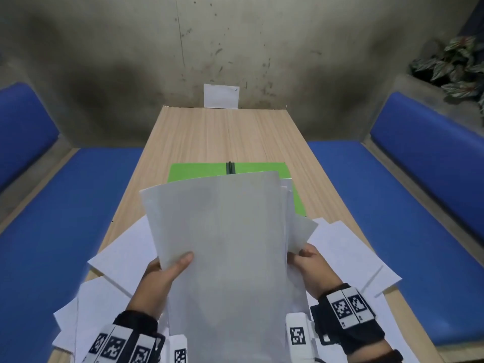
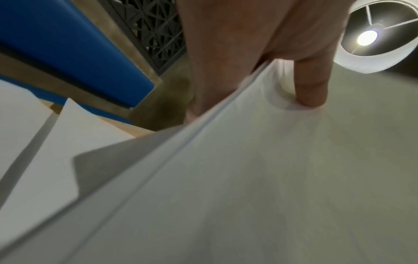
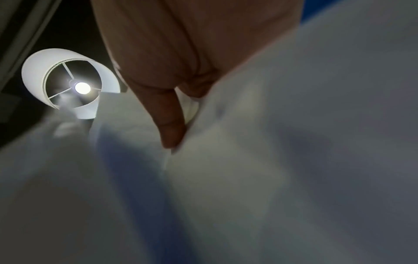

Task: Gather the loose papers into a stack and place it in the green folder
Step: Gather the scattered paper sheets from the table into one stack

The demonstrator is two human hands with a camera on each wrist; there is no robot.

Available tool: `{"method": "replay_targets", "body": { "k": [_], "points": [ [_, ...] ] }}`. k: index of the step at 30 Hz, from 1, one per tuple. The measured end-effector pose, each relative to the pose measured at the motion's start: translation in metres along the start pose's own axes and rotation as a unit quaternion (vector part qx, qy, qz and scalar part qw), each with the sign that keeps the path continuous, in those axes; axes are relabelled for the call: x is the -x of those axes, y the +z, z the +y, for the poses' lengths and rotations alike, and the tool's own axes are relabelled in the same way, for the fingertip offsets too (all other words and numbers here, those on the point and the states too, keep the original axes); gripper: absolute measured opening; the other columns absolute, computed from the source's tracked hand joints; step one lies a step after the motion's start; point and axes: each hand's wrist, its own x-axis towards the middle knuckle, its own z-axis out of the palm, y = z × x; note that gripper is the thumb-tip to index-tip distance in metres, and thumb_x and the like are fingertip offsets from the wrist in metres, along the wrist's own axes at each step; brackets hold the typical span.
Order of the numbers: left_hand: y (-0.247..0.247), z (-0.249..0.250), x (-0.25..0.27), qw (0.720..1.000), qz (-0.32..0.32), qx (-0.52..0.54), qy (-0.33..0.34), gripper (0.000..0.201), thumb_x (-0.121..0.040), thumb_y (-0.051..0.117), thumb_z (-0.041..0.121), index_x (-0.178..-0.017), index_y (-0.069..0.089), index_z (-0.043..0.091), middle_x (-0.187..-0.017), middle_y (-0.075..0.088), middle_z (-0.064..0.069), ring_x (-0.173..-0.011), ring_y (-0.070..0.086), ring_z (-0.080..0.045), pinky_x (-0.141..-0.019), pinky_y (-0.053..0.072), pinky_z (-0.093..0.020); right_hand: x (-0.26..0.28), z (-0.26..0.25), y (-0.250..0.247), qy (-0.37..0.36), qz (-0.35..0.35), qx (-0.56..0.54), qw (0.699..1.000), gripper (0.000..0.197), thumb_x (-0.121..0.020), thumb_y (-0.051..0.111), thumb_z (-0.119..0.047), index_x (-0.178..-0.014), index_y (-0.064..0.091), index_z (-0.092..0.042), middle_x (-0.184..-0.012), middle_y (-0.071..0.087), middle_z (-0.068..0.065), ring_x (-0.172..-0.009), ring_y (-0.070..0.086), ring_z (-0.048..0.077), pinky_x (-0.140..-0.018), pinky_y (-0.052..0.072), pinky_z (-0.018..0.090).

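I hold a stack of white papers point(image 1: 225, 244) upright above the table, tilted toward me. My left hand point(image 1: 167, 271) grips its left edge, thumb on the front sheet; the left wrist view shows that thumb pressing the stack of papers point(image 2: 271, 178). My right hand point(image 1: 306, 260) grips the right edge, where the sheets fan out unevenly; the stack of papers point(image 3: 294, 160) fills the right wrist view. Several loose papers point(image 1: 348, 250) lie spread on the table under and beside the stack. The green folder point(image 1: 196, 170) lies open behind the stack, mostly hidden, with a dark clip point(image 1: 230, 167) at its middle.
The wooden table point(image 1: 222, 134) runs away from me to a stained wall, where a small white sheet point(image 1: 221, 96) hangs. Blue benches point(image 1: 65, 205) flank both long sides. A leafy plant point(image 1: 455, 66) stands at the far right. A lamp point(image 2: 366, 37) hangs overhead.
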Motion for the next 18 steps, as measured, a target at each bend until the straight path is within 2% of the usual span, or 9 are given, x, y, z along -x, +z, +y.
{"method": "replay_targets", "body": {
  "k": [2,4,6,8,11,14,15,17,18],
  "points": [
    [0.003,-0.003,-0.002,1.000,0.002,-0.026,-0.003,0.044,-0.057,0.084,0.038,-0.091,0.072,0.014,-0.086,0.077,-0.001,-0.089,0.072,-0.024,-0.075,0.051,-0.034,0.001,-0.001,0.003,0.016,0.015,-0.013,1.000,0.033,-0.071,0.073,-0.024,-0.097,0.066,-0.006,-0.086,0.077,0.004,-0.087,0.069,0.030,-0.066,0.057,0.026],
    [0.007,-0.003,-0.001,0.999,0.017,-0.041,0.006,0.016,-0.075,0.075,0.024,-0.087,0.071,0.015,-0.081,0.078,0.002,-0.088,0.071,-0.024,-0.071,0.052,-0.031,0.005,-0.003,0.004,0.018,0.018,-0.042,0.999,0.044,-0.084,0.058,-0.044,-0.111,0.063,-0.010,-0.104,0.074,0.007,-0.101,0.068,0.026,-0.079,0.057,0.029],
    [0.015,0.000,0.005,0.998,0.035,-0.052,0.027,0.004,-0.081,0.068,0.019,-0.084,0.070,0.016,-0.072,0.076,0.009,-0.079,0.071,-0.015,-0.062,0.052,-0.025,0.012,-0.006,0.005,0.002,0.000,-0.038,0.999,0.072,-0.067,0.060,-0.067,-0.118,0.059,-0.017,-0.112,0.071,0.003,-0.106,0.066,0.016,-0.088,0.055,0.030],
    [0.023,0.004,0.012,0.996,0.032,-0.059,0.050,0.003,-0.084,0.065,0.019,-0.084,0.068,0.018,-0.071,0.075,0.013,-0.074,0.071,-0.012,-0.062,0.054,-0.024,0.017,-0.011,0.010,-0.040,0.025,0.031,0.998,0.079,-0.049,0.078,-0.062,-0.113,0.060,-0.019,-0.105,0.073,-0.005,-0.099,0.067,0.002,-0.088,0.053,0.021],
    [0.029,0.005,0.019,0.988,0.007,-0.092,0.124,0.028,-0.083,0.064,0.012,-0.096,0.055,0.035,-0.082,0.069,0.031,-0.077,0.065,0.007,-0.068,0.053,-0.022,0.023,-0.018,0.012,-0.089,0.069,0.086,0.990,0.055,-0.063,0.084,-0.027,-0.112,0.060,-0.017,-0.093,0.074,-0.008,-0.085,0.068,-0.004,-0.074,0.052,0.009],
    [0.036,0.005,0.028,0.981,-0.004,-0.104,0.164,0.072,-0.078,0.066,-0.003,-0.112,0.028,0.047,-0.102,0.060,0.031,-0.087,0.057,0.021,-0.075,0.050,-0.011,0.026,-0.009,0.003,-0.091,0.070,0.056,0.992,0.060,-0.054,0.085,-0.033,-0.107,0.061,-0.016,-0.086,0.076,-0.011,-0.081,0.070,-0.001,-0.061,0.050,0.005],
    [0.035,-0.002,0.025,0.982,-0.002,-0.094,0.161,0.081,-0.076,0.065,-0.007,-0.118,0.022,0.046,-0.105,0.061,0.031,-0.091,0.056,0.023,-0.076,0.046,-0.004,0.026,-0.006,0.002,-0.080,0.079,0.046,0.993,0.053,-0.057,0.083,-0.025,-0.104,0.062,-0.016,-0.084,0.076,-0.011,-0.079,0.070,0.000,-0.059,0.050,0.005],
    [0.031,-0.013,0.023,0.987,0.003,-0.094,0.132,0.083,-0.073,0.073,0.004,-0.124,0.022,0.046,-0.111,0.060,0.036,-0.103,0.055,0.018,-0.085,0.043,-0.004,0.024,0.007,-0.002,-0.053,0.081,0.057,0.994,0.039,-0.063,0.079,-0.012,-0.100,0.065,-0.011,-0.082,0.077,-0.008,-0.082,0.071,0.006,-0.058,0.050,0.007],
    [0.028,-0.020,0.020,0.988,-0.003,-0.103,0.116,0.076,-0.067,0.080,0.026,-0.123,0.033,0.045,-0.116,0.063,0.027,-0.110,0.057,0.007,-0.091,0.046,-0.012,0.022,0.013,-0.003,-0.040,0.071,0.072,0.994,0.033,-0.066,0.078,-0.008,-0.098,0.067,-0.009,-0.083,0.077,-0.005,-0.085,0.071,0.010,-0.059,0.051,0.009]
  ]
}}
